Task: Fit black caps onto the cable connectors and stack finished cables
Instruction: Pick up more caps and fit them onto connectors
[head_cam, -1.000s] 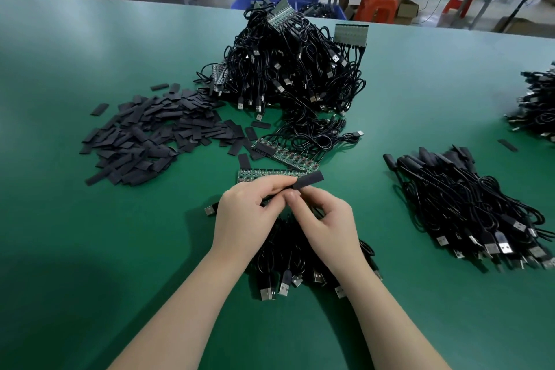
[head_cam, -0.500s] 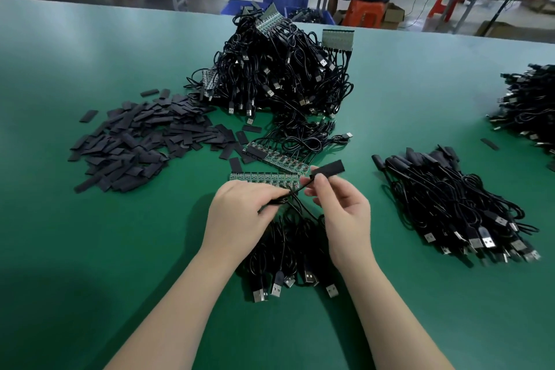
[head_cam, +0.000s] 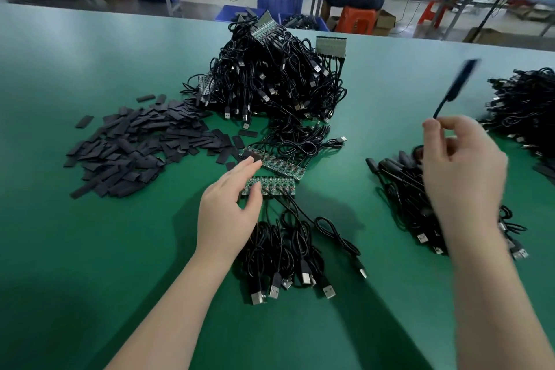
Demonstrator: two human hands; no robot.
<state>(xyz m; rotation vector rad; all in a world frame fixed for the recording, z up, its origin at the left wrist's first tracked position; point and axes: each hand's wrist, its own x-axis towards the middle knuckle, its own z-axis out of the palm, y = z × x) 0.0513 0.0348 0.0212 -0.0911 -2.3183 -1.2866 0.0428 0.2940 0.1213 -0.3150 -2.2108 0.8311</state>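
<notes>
A capped cable (head_cam: 456, 85) is sticking up, blurred, from the right hand (head_cam: 462, 171), pinched between thumb and fingertips above the finished stack (head_cam: 420, 204). The left hand (head_cam: 228, 213) is hovering, fingers relaxed, over the green connector strip (head_cam: 276, 185).

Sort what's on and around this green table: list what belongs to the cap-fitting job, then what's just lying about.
Job:
- capped cable, pinched by right hand
- left hand, reaching toward the green connector strip
- loose black caps
- uncapped cable heap
- finished stack

Lying about:
- blue crates
- orange stool
- cardboard box
</notes>
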